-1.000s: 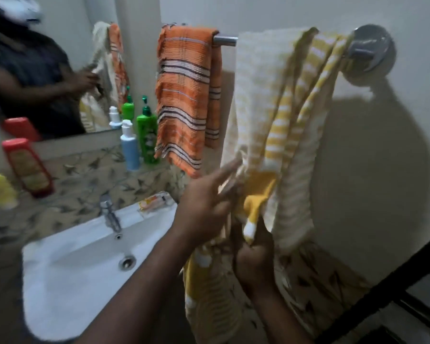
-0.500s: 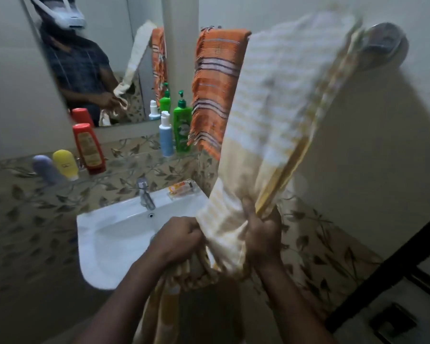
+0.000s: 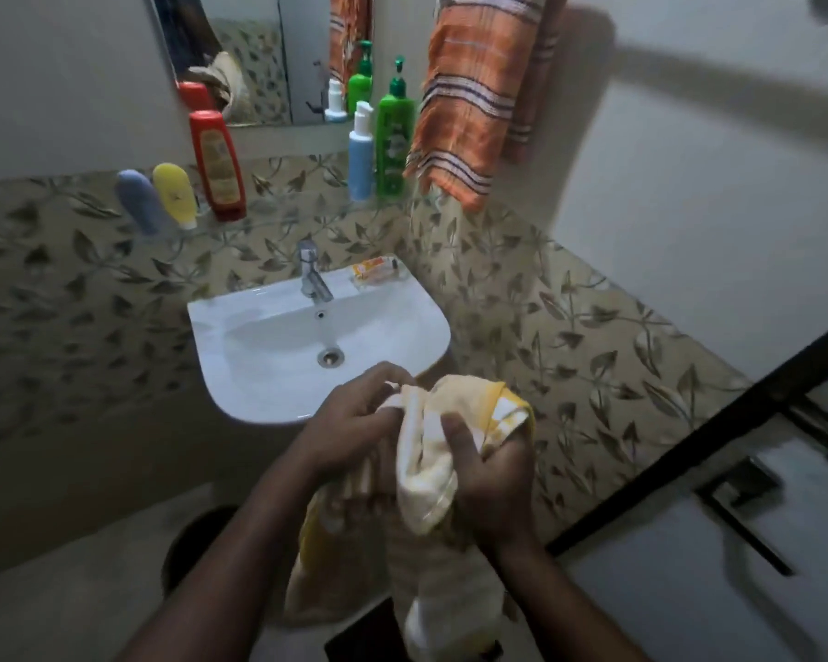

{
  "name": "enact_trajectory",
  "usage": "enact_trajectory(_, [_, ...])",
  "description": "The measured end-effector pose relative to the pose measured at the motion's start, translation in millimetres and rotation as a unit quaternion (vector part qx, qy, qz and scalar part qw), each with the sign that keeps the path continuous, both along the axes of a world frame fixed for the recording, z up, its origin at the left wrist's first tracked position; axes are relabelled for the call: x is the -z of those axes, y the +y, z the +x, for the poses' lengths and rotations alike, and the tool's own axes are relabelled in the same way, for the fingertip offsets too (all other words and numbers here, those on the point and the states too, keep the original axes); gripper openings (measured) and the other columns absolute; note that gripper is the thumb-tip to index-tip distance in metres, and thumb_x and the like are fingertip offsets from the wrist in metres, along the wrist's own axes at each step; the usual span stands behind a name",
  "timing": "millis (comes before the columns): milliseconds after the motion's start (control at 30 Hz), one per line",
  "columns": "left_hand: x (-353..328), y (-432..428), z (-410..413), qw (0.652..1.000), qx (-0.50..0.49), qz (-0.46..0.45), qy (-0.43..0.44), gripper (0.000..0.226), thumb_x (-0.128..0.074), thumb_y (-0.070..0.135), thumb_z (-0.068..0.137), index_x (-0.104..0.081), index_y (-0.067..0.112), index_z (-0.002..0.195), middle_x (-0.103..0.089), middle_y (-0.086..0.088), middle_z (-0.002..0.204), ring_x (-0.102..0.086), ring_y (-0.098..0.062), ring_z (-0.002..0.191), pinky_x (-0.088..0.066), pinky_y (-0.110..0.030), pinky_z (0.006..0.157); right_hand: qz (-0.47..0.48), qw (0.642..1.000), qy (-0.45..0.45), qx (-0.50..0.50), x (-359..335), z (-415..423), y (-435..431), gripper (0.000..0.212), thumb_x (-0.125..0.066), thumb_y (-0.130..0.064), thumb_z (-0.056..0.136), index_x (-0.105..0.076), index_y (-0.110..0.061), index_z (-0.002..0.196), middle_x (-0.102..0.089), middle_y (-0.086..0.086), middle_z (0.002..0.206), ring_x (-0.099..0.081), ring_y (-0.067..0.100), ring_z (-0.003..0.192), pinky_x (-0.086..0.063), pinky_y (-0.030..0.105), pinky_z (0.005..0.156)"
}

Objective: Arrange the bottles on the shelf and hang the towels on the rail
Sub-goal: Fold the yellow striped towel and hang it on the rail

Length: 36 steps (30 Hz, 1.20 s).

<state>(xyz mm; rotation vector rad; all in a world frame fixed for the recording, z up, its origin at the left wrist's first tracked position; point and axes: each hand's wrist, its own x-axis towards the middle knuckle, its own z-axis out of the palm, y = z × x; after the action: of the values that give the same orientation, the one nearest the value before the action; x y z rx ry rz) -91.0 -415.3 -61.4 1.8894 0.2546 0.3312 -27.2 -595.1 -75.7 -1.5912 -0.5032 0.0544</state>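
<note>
A yellow and white striped towel (image 3: 424, 475) is bunched between my hands, low in front of the sink, its tail hanging toward the floor. My left hand (image 3: 354, 418) grips its upper left fold. My right hand (image 3: 491, 484) clutches it from the right. An orange striped towel (image 3: 474, 93) hangs at the top; the rail is out of view. On the glass shelf (image 3: 278, 219) stand a green pump bottle (image 3: 394, 136), a blue bottle with a white cap (image 3: 360, 152), a red bottle (image 3: 217, 167), a yellow tube (image 3: 175, 193) and a grey-blue tube (image 3: 139, 200).
A white sink (image 3: 259, 375) with a chrome tap (image 3: 312, 277) sits under the shelf, and a small orange packet (image 3: 376, 269) lies on its rim. A mirror (image 3: 249, 54) hangs above. A black-framed door (image 3: 718, 432) stands to the right. Leaf-patterned tiles cover the lower walls.
The yellow towel has come off the rail and down into both hands in front of the sink. The view has tilted down, so the rail has left the frame.
</note>
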Motion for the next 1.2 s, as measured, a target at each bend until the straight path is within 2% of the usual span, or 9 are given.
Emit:
enact_trajectory(100, [25.7,-1.7,-18.5,0.998,-0.047,-0.032,0.029,0.027,-0.062,0.048,0.075,-0.064,0.034,0.097,-0.076,0.012,0.090,-0.067,-0.008,0.082,-0.051,-0.037,0.080,-0.160,0.984,0.075,0.020,12.4,24.1,-8.0,0.061,-0.065,-0.075,0.078,-0.070,-0.014,0.088,-0.077,-0.001,0.086,-0.075,0.020,0.085,-0.059,0.037,0.078])
enact_trajectory(200, [35.5,-10.4,-25.9,0.994,-0.066,-0.074,0.038,0.026,-0.066,0.049,0.072,-0.069,0.034,0.093,-0.078,0.008,0.094,-0.071,-0.008,0.086,-0.055,-0.037,0.082,-0.357,0.919,0.145,-0.080,24.1,44.4,-22.4,0.088,-0.047,-0.089,0.069,-0.075,-0.012,0.101,-0.075,0.011,0.104,-0.071,0.029,0.099,-0.052,0.034,0.079])
enact_trajectory(300, [44.9,-20.0,-29.3,0.992,-0.067,-0.103,0.042,0.030,-0.074,0.046,0.074,-0.074,0.024,0.094,-0.081,0.000,0.096,-0.075,-0.015,0.089,-0.059,-0.045,0.086,-0.432,0.896,0.088,-0.057,27.3,53.2,-35.9,0.073,-0.049,-0.087,0.075,-0.068,-0.017,0.077,-0.072,0.001,0.079,-0.069,0.023,0.076,-0.054,0.036,0.071])
enact_trajectory(467, [50.2,-32.8,-22.9,0.990,-0.063,-0.117,0.057,0.037,-0.075,0.054,0.077,-0.072,0.017,0.081,-0.073,0.001,0.079,-0.066,-0.015,0.075,-0.053,-0.040,0.073,-0.221,0.970,-0.090,-0.054,5.9,44.8,-50.9,0.021,-0.081,-0.038,0.089,-0.076,-0.022,0.103,-0.076,-0.012,0.097,-0.071,0.002,0.089,-0.058,0.023,0.078])
enact_trajectory(600, [46.9,-44.9,-12.1,0.994,-0.014,-0.103,0.042,0.034,-0.071,0.044,0.091,-0.074,0.011,0.086,-0.069,-0.006,0.078,-0.065,-0.017,0.076,-0.051,-0.040,0.074,-0.231,0.922,-0.155,-0.270,5.3,55.7,-43.4,0.032,-0.088,-0.027,0.083,-0.076,-0.024,0.113,-0.076,-0.012,0.108,-0.071,0.003,0.101,-0.056,0.021,0.087])
enact_trajectory(800, [28.5,-33.8,4.2,0.990,0.044,-0.112,0.068,0.039,-0.066,0.053,0.089,-0.078,0.017,0.098,-0.072,-0.003,0.089,-0.067,-0.016,0.086,-0.053,-0.031,0.079,-0.154,0.904,0.093,-0.387,22.5,106.2,-31.3,0.029,-0.066,-0.027,0.096,-0.075,-0.010,0.118,-0.078,0.004,0.113,-0.073,0.014,0.105,-0.060,0.033,0.089])
enact_trajectory(900, [22.8,-35.0,27.5,0.988,0.038,-0.124,0.078,0.044,-0.063,0.055,0.092,-0.078,0.014,0.099,-0.071,-0.005,0.092,-0.067,-0.019,0.087,-0.054,-0.033,0.079,-0.189,0.869,0.036,-0.456,34.3,131.6,-26.8,0.026,-0.069,-0.013,0.098,-0.074,-0.007,0.123,-0.077,0.010,0.119,-0.072,0.029,0.115,-0.058,0.048,0.099])
enact_trajectory(1000, [21.6,-38.5,48.9,0.990,0.028,-0.110,0.087,0.043,-0.063,0.060,0.092,-0.078,0.019,0.094,-0.070,-0.002,0.090,-0.066,-0.019,0.086,-0.052,-0.038,0.080,-0.153,0.890,0.021,-0.428,43.2,151.4,-21.8,0.011,-0.074,-0.017,0.092,-0.075,-0.015,0.102,-0.075,0.015,0.100,-0.070,0.042,0.097,-0.057,0.059,0.085])
enact_trajectory(1200, [21.8,-34.1,64.4,0.987,0.009,-0.055,0.151,0.033,-0.079,0.059,0.076,-0.076,0.031,0.093,-0.075,0.007,0.093,-0.072,-0.013,0.089,-0.057,-0.038,0.080,-0.121,0.912,0.012,-0.393,43.8,201.3,-15.5,0.024,-0.078,-0.002,0.083,-0.072,-0.025,0.084,-0.071,0.000,0.083,-0.068,0.024,0.078,-0.055,0.042,0.071])
